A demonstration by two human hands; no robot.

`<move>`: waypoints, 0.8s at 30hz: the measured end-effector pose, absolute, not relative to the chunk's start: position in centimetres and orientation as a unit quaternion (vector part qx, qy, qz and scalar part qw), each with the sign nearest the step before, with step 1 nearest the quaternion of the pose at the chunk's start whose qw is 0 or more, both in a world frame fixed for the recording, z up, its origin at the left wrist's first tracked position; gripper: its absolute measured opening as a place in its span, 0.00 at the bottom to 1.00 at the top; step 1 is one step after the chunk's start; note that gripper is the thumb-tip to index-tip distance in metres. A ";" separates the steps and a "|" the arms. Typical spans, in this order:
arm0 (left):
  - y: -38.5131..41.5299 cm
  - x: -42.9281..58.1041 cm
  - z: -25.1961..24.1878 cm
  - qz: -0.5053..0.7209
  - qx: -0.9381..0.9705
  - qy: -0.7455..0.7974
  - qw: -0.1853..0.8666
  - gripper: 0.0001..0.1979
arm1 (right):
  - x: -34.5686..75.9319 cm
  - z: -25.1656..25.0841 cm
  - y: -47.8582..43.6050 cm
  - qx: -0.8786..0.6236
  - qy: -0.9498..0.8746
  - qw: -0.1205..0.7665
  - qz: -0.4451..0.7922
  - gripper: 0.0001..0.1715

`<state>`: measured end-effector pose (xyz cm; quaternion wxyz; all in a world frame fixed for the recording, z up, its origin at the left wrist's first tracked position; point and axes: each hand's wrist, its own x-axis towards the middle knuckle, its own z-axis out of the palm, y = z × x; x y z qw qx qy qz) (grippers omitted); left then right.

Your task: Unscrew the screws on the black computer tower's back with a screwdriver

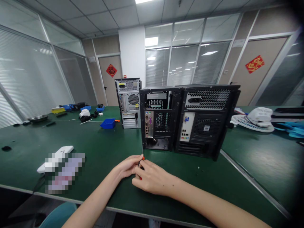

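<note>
- The green table (99,148) carries two black computer cases with their rear panels facing you. The left case (158,117) stands straight ahead of your hands, and the right case (206,122) touches its side.
- Your right hand (152,181) is curled closed around the orange handle of the screwdriver (142,150). Your left hand (127,166) pinches the top of the handle with its fingertips.
- The screwdriver sits between both hands, just short of the left case. Its long axis runs away from you, tip pointing at the case's lower left rear corner. You cannot tell whether the tip touches.
</note>
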<state>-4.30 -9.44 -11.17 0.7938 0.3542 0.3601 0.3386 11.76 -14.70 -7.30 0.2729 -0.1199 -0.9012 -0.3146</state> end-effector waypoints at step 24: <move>-9.2 -4.5 -11.9 0.333 0.322 0.344 0.817 0.15 | 11.3 -8.7 -14.2 -0.107 -0.847 0.369 -0.367 0.11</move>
